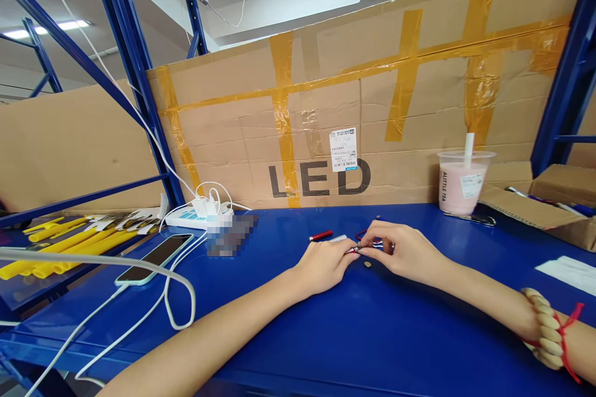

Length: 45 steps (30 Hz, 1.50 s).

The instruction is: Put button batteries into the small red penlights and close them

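Note:
My left hand point(326, 263) rests low over the blue shelf, thumb and fingertips pinched on a small red-and-silver piece point(352, 250). From the other side, the thumb and fingertips of my right hand point(407, 251) close on the right end of the same piece; its exact kind is too small to tell. Beyond the left hand lie a short red tube point(321, 236) and a small whitish strip point(338, 238). A tiny gold-coloured disc point(367, 264) lies just below the fingertips. Something thin and red is partly hidden behind the right fingers.
A cup of pink drink point(462, 186) with a straw stands back right, near an open cardboard box point(526, 205). A phone point(155, 258), white cables and a power strip point(186, 217) occupy the left. A taped cardboard sheet point(223, 149) forms the back; yellow tubes point(88, 245) lie far left.

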{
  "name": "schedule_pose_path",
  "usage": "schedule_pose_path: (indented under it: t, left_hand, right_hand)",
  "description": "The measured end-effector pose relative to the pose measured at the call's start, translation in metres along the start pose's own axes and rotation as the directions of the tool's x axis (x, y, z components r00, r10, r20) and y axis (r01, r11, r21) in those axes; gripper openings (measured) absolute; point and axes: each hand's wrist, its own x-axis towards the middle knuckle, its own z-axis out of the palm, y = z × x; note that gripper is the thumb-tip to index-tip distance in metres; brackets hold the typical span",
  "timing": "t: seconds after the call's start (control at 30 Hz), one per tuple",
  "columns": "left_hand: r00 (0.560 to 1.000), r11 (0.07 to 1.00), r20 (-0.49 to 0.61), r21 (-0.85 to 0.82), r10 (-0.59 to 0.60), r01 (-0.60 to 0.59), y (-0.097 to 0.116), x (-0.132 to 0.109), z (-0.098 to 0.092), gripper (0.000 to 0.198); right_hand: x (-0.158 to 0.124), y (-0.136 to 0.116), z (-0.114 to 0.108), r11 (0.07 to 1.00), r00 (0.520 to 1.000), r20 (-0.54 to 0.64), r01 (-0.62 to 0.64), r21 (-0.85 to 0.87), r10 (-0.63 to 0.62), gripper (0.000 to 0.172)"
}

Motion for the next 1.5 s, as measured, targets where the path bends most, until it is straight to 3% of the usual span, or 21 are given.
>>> schedule_pose_path:
  t: [0.83,0.97,1.1,1.33,1.5]
  left_hand:
    - [1.0,1.0,0.0,-0.017,0.023,-0.023,0.001,-0.001,-0.002,0.023]
    - [1.0,0.998,-0.002,-0.057,0.029,-0.029,0.0,-0.002,-0.001,0.021]
    - [0.999,0.992,-0.012,-0.124,0.035,-0.036,-0.001,-0.002,-0.001,0.02]
    - [1.0,0.972,0.005,-0.235,0.008,-0.006,0.0,-0.004,-0.001,0.02]
    - [1.0,0.96,-0.006,-0.278,0.015,-0.016,0.0,-0.006,0.001,0.013]
  right_hand:
    - [0.001,-0.001,0.0,0.993,0.995,0.015,0.098,0.064,-0.099,0.028]
    - [0.002,0.001,0.003,0.965,0.999,0.047,-0.008,0.261,-0.004,0.033]
    - [0.004,0.0,0.005,0.868,0.978,0.159,-0.197,0.456,0.138,0.039]
    - [0.005,-0.001,0.005,0.81,0.924,0.293,-0.361,0.463,0.245,0.038]
    - [0.005,0.003,0.009,0.8,0.904,0.386,-0.367,0.474,0.186,0.042]
